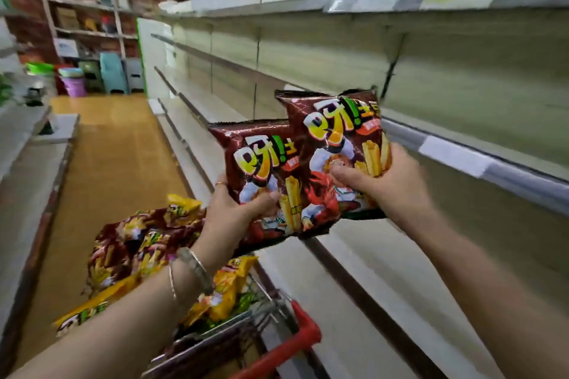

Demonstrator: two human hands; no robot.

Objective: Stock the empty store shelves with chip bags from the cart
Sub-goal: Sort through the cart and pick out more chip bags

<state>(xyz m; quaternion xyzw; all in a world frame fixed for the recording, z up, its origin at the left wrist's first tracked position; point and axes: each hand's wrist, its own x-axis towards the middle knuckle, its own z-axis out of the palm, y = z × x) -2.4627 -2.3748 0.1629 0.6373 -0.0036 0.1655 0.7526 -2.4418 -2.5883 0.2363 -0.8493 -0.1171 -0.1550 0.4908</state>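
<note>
The person holds two dark brown chip bags in the air in front of the store shelves [462, 92], one in each hand. The left hand [243, 209] grasps the first chip bag [261, 160] at its lower left corner: the thumb presses on the front and the other fingers are curled behind it. The right hand [388, 181] grasps the second chip bag [335, 132] at its lower right edge in the same way, thumb on the front and fingers behind. Both bags stand almost upright, a little tilted, and they touch and overlap in the middle. The second bag is higher, and its top reaches up before the front edge of a shelf board. Neither bag rests on a shelf.

Under the left forearm, at the bottom edge of the view, stands the shopping cart [271, 304] with a red handle [303, 335]. A heap of chip bags [138, 243], brown and yellow, lies in the cart.

The left hand wears a ring [220, 184], and bangles [191, 268] sit on the left wrist. The aisle has a yellow-brown floor [107, 148]. At its far end stand plastic stools [112, 74] and a purple bucket [74, 86]. The edges of the view are blurred.
</note>
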